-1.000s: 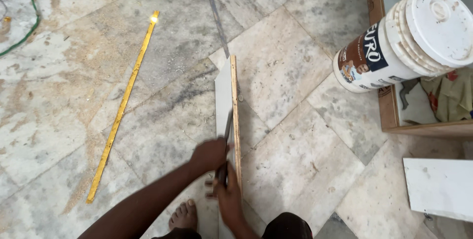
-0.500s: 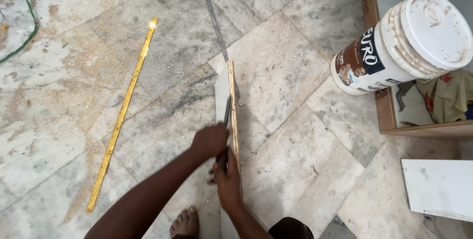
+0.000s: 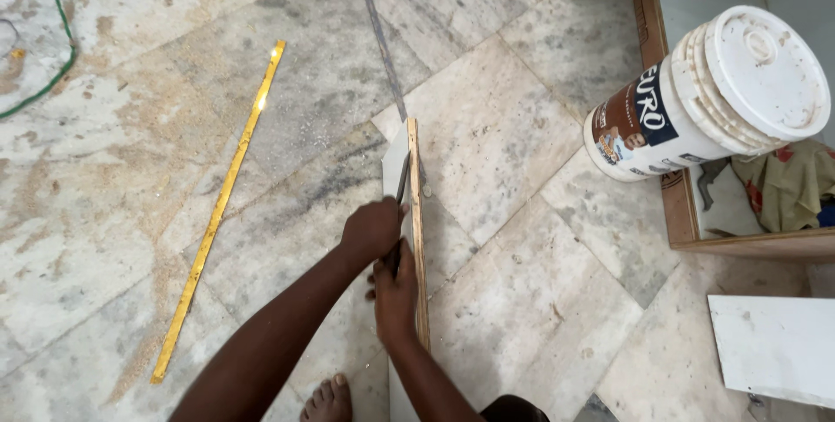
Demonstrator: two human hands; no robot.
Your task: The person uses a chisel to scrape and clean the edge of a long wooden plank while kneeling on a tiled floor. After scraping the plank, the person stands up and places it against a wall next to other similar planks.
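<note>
A narrow plywood board [image 3: 417, 178] with a white face stands on its long edge on the marble floor. A dark file [image 3: 403, 180] lies against the board's white side, pointing away from me. My left hand [image 3: 370, 231] is closed over the file's middle. Just behind it, my right hand [image 3: 396, 293] grips the file's near end, against the board's edge. My bare foot [image 3: 327, 399] shows below the hands.
A long grey metal strip [image 3: 380, 35] lies on the floor beyond the board, and a yellow strip [image 3: 222, 204] lies to the left. A white bucket [image 3: 704, 96] lies on its side at a wooden cabinet [image 3: 674, 204] on the right. A white panel [image 3: 774, 344] is at lower right. A green cord [image 3: 52, 65] is at upper left.
Both hands have slid forward along the board with the file. The board has stayed where it was.
</note>
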